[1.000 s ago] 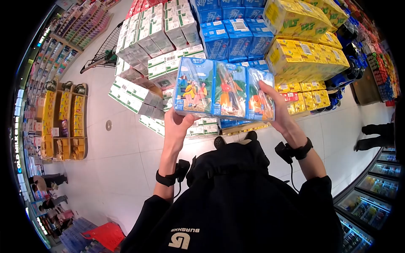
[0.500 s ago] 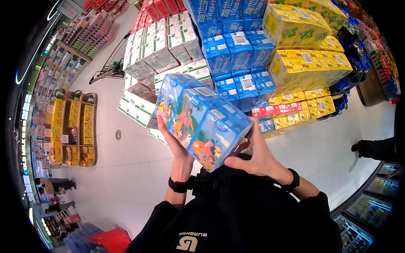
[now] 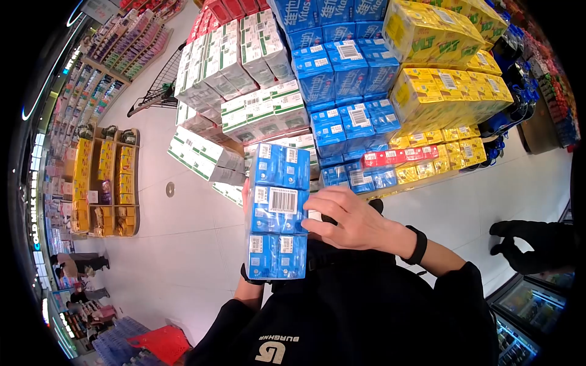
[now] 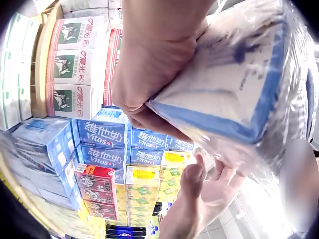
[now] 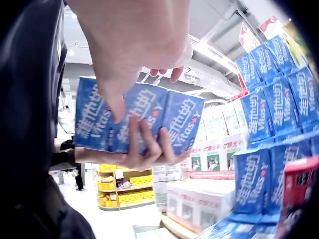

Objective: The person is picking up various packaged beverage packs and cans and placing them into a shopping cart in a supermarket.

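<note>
A plastic-wrapped multipack of blue Vitasoy drink cartons (image 3: pixel 278 174) is held in front of the torso. Its barcode side faces up in the head view, and its long side runs away from the body. My left hand (image 5: pixel 142 152) grips the pack, its fingers spread across the face lettered Vitasoy in the right wrist view; in the head view the pack hides most of that hand. On the pack's right side is my right hand (image 3: pixel 357 219), fingertips right at the wrap. The left wrist view shows this right hand (image 4: pixel 202 199) with thumb and fingers apart.
Stacks of white-and-green cartons (image 3: pixel 262 113), blue Vitasoy packs (image 3: pixel 345 70) and yellow packs (image 3: pixel 448 91) stand ahead. Small red cartons (image 3: pixel 400 155) lie at the front. A black shopping cart (image 3: pixel 160 85) and a wooden shelf (image 3: pixel 134 183) are left; a person's dark legs (image 3: pixel 525 244) are right.
The pack has turned from its picture side to its barcode side and swung lengthwise, closer to the body. My right hand has loosened from its end and moved to its right side.
</note>
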Demonstrator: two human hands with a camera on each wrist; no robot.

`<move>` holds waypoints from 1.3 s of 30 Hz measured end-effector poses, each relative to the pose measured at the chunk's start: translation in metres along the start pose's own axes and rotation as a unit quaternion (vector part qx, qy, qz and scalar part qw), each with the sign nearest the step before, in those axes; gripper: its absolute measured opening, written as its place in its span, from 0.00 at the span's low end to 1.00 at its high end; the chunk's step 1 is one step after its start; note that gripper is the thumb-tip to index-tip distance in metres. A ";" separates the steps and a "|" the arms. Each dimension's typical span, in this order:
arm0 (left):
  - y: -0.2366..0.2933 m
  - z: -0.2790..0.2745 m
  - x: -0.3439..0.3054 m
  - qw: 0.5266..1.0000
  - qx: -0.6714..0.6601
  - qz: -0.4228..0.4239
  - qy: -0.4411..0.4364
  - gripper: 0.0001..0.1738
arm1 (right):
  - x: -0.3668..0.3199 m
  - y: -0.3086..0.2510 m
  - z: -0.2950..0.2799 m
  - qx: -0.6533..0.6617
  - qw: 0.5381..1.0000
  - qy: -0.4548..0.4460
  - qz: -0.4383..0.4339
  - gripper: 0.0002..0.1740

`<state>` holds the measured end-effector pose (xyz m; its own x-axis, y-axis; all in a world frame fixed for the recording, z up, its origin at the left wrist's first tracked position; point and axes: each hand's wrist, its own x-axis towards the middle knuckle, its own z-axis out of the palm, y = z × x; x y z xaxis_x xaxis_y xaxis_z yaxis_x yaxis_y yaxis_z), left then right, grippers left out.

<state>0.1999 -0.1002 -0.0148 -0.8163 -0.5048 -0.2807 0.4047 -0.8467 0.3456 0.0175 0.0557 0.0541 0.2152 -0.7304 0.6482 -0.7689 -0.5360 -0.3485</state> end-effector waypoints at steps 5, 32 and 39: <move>-0.022 0.045 -0.010 0.988 -0.121 -0.094 0.018 0.30 | 0.043 0.015 -0.027 -0.109 0.972 -0.145 -0.150 0.37; -0.052 0.088 0.079 0.988 -0.004 -0.060 -0.145 0.56 | 0.088 0.115 -0.118 -0.093 0.966 -0.219 0.098 0.48; -0.063 0.085 0.106 0.992 -0.014 -0.053 -0.110 0.48 | 0.078 0.140 -0.127 -0.132 0.957 -0.232 0.109 0.48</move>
<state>0.0529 -0.0864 0.0102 -0.9237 -0.3667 -0.1107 0.3208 -0.8985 0.2996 -0.1494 -0.0222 0.1417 0.2289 -0.9553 0.1869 -0.9383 -0.2677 -0.2190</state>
